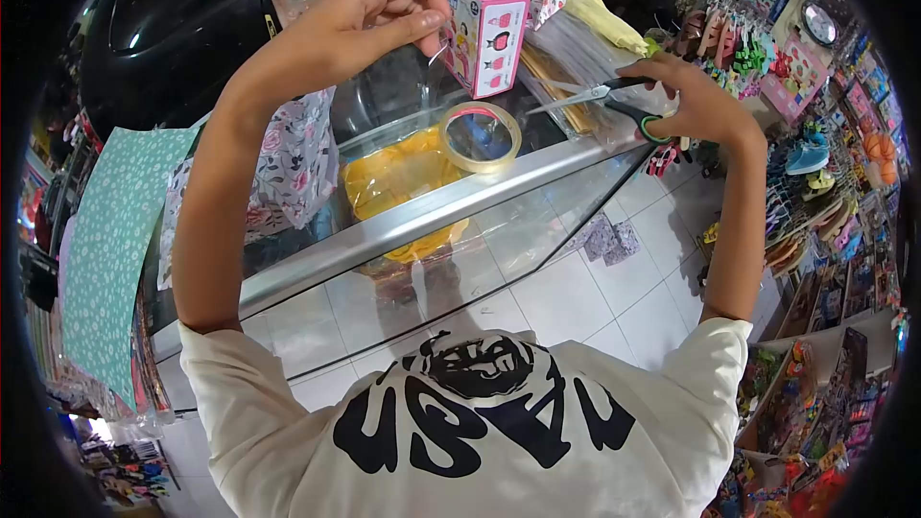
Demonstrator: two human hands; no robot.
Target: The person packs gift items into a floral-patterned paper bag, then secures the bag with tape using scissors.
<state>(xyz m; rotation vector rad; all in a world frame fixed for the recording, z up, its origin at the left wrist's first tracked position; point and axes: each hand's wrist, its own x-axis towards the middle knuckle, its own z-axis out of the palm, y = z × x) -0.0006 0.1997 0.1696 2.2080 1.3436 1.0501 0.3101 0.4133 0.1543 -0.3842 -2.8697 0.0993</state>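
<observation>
My left hand (389, 17) is closed in a pinch at the left side of a pink box (497, 43) with cartoon pictures. A thin, shiny strip of clear tape (437, 55) shows at its fingertips. My right hand (698, 101) holds a pair of scissors (597, 94) by black and green handles. The blades are spread apart and point left, towards the box. A roll of clear tape (508, 159) lies on the glass counter just in front of the box, partly over the metal edge. Whether the strip touches the box is hard to make out.
The counter's metal edge (403, 235) runs across in front of me. Floral wrapping paper (293, 168) and a green patterned sheet (120, 240) are on the left. A yellow package (398, 173) shows through the glass. Clear plastic sleeves (576, 48) lie behind the scissors. Crowded racks (825, 182) stand right.
</observation>
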